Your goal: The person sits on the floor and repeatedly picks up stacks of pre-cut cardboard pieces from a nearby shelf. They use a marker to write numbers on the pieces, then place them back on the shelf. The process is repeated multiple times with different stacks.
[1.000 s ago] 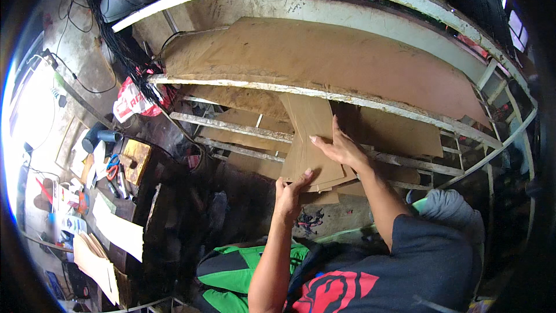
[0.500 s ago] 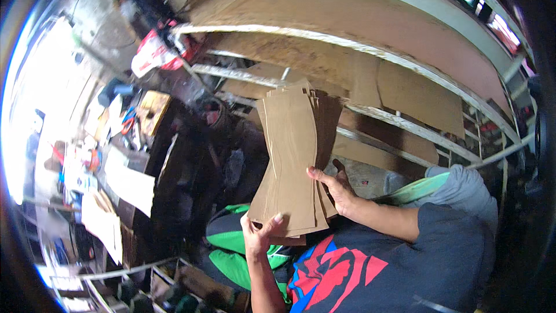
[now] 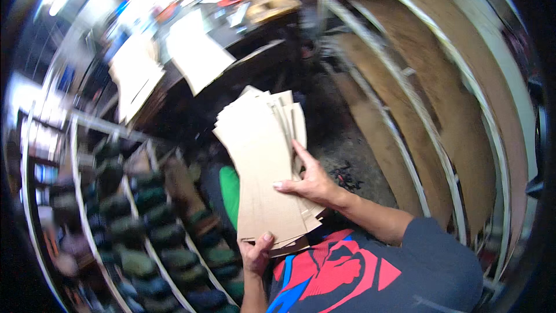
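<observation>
In front of my chest I hold a loose stack of thin tan cardboard pieces [image 3: 263, 168], cut with a narrowed waist and fanned out unevenly at the far end. My left hand [image 3: 256, 253] grips the near left corner, its thumb on top and the fingers beneath. On the right edge, about midway along, my right hand [image 3: 313, 182] clasps the stack with the thumb lying on the top piece and the fingers along the side and under it. Most of the fingertips are hidden by the sheets.
Beyond the stack stands a dark workbench [image 3: 255, 52] with pale cut sheets [image 3: 200, 52] and a wooden block [image 3: 272, 4]. At left, a rack [image 3: 139, 220] carries rows of dark, blurred shapes. Shelves with brown sheets [image 3: 376, 116] and white rails run along the right.
My view has swung left, bringing the workbench ahead and the rack into sight. The stack has turned with me and stays in both hands. My right hand sits a little differently on its edge.
</observation>
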